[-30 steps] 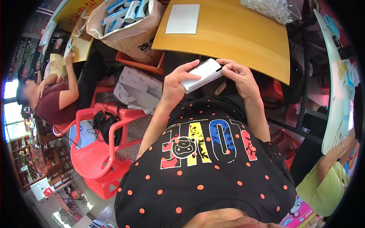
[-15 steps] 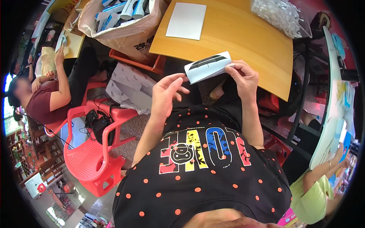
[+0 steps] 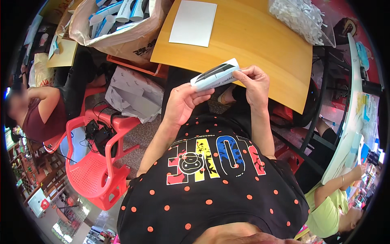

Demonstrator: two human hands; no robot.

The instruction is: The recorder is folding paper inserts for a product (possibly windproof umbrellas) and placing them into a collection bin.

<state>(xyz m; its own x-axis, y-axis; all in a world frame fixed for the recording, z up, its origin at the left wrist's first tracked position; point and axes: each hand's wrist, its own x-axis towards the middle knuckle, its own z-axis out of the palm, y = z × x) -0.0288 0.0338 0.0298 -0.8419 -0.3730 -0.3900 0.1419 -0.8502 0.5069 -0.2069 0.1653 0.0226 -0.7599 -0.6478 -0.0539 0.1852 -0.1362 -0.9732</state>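
Between my two hands, just off the near edge of the wooden table (image 3: pixel 248 44), is a white paper sleeve (image 3: pixel 217 76) with a dark printed picture, curled into a tube. My left hand (image 3: pixel 187 101) is closed on its left end, thumb on top and fingers underneath. At the right end, my right hand (image 3: pixel 255 83) pinches the edge between thumb and fingers. What lies inside the tube is hidden. A stack of blank white sheets (image 3: pixel 193 23) lies on the table beyond.
A big pale sack (image 3: pixel 134 42) of similar blue-and-white tubes stands left of the table, above an orange crate (image 3: pixel 134 67). A clear bag of white pieces (image 3: pixel 298 20) sits far right. A red chair (image 3: pixel 87 173) with cables and a white box (image 3: pixel 136 95) are leftward. People sit on both sides.
My left hand has closed on the sleeve's left end, and the sleeve is curled more tightly. The person at the left has drawn an arm back from their table.
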